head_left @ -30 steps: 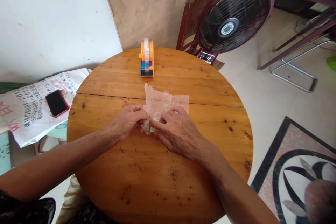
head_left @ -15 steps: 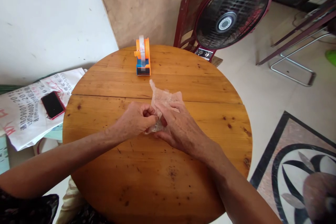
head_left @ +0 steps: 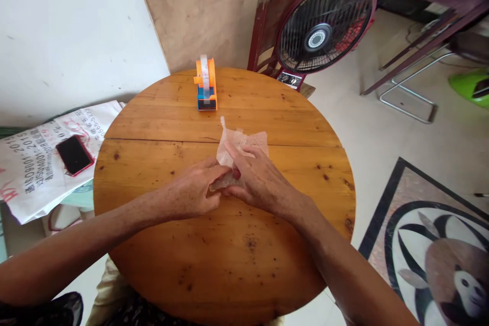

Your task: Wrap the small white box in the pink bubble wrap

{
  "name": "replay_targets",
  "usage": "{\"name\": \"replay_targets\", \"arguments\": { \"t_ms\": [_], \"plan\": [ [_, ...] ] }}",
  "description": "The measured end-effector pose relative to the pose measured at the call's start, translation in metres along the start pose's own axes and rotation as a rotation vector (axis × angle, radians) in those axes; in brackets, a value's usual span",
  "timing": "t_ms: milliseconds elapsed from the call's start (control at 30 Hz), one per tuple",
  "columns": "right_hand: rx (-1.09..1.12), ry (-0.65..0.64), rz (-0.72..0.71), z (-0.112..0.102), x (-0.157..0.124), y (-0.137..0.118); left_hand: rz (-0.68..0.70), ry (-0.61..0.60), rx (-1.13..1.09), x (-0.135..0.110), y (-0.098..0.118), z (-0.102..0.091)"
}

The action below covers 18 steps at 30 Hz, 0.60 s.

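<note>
A crumpled, see-through sheet of what looks like bubble wrap lies partly on the wooden table, between and under my hands. My left hand grips its near left edge between thumb and fingers. My right hand closes over the wrap from the right, the index finger stretched along the top and the thumb low on the near edge. Whether anything is inside the wrap cannot be made out. Beyond the wrap stands an orange and blue tape dispenser with a roll of clear tape.
The round wooden table fills the middle. At the left, a phone rests on a printed white sack. Past the far right edge are a fan and a wooden chair.
My left hand has shifted slightly left and nearer to me, its thumb and fingers now around the wrap's near edge. My right hand stays on the wrap. The view has turned a little right.
</note>
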State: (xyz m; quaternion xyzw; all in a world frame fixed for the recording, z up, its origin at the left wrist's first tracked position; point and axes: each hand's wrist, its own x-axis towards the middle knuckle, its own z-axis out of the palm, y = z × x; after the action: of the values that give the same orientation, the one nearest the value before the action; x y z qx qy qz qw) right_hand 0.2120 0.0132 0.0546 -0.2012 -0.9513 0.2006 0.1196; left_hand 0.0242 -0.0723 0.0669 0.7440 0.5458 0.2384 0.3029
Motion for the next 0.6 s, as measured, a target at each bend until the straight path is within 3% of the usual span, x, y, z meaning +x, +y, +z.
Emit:
{"name": "replay_targets", "arguments": {
  "t_ms": [233, 433, 600],
  "plan": [
    [0.0, -0.016, 0.003, -0.002, -0.001, 0.0, 0.181, 0.269, 0.048, -0.001, -0.022, 0.02],
    [0.043, -0.026, -0.003, -0.005, 0.006, -0.001, 0.316, 0.24, 0.304, -0.001, -0.021, 0.02],
    [0.161, 0.038, 0.017, -0.013, -0.015, -0.002, 0.456, 0.281, 0.457, 0.002, -0.021, 0.017]
  ]
}}
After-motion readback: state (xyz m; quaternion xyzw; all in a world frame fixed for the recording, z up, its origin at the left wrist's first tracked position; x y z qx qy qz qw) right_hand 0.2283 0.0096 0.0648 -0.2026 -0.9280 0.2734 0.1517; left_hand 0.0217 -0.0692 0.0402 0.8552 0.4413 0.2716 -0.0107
